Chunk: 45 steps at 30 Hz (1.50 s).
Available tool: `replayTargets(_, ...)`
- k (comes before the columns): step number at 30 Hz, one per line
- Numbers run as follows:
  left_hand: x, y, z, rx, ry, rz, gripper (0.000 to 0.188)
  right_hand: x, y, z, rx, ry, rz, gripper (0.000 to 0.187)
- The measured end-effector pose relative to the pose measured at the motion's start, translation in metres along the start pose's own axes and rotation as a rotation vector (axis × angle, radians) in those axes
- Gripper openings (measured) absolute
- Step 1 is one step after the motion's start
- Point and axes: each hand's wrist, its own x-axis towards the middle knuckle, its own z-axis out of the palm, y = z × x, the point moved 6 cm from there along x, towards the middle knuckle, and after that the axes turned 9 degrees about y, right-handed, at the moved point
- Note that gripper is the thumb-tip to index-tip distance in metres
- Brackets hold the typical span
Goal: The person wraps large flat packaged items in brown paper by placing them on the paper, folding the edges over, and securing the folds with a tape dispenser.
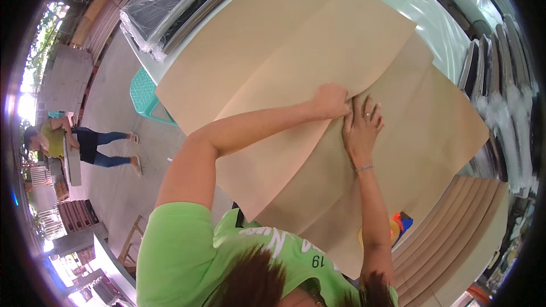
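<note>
Much of the surface lies under brown paper, out to the left edge; left hand pinches its flap, right hand presses flat beside! Looks light, bendy, crease-prone: best held by edges.

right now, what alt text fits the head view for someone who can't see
A person's left hand grips an edge of large brown paper sheets spread on a glossy pale table; the right hand rests on the paper beside it.
</note>
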Motion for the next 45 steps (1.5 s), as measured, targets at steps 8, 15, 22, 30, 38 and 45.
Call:
replayTargets(8, 0.015, 0.008, 0.000, -0.127, 0.106, 0.101, 0.025, 0.021, 0.014, -0.006, 0.123, 0.061, -0.138, 0.044)
replayTargets(15, -0.002, 0.017, -0.010, -0.326, 0.176, -0.011, 0.029, 0.023, 0.014, -0.006, 0.064, -0.051, -0.103, 0.048)
replayTargets(22, -0.005, 0.009, 0.004, -0.301, 0.199, 0.012, 0.030, 0.019, 0.013, -0.001, 0.164, -0.046, -0.094, 0.045)
replayTargets(30, 0.018, 0.034, 0.005, -0.037, 0.015, 0.059, 0.037, 0.196, 0.121, 0.038, -0.085, 0.188, 0.003, 0.054)
replayTargets(38, -0.014, -0.007, -0.004, -0.028, 0.005, 0.090, 0.032, 0.004, 0.116, -0.159, 0.617, 0.229, 0.373, 0.049)
replayTargets(45, 0.013, 0.020, 0.007, -0.016, -0.175, 0.307, 0.020, -0.327, 0.187, -0.172, 0.764, 0.053, 1.160, 0.077)
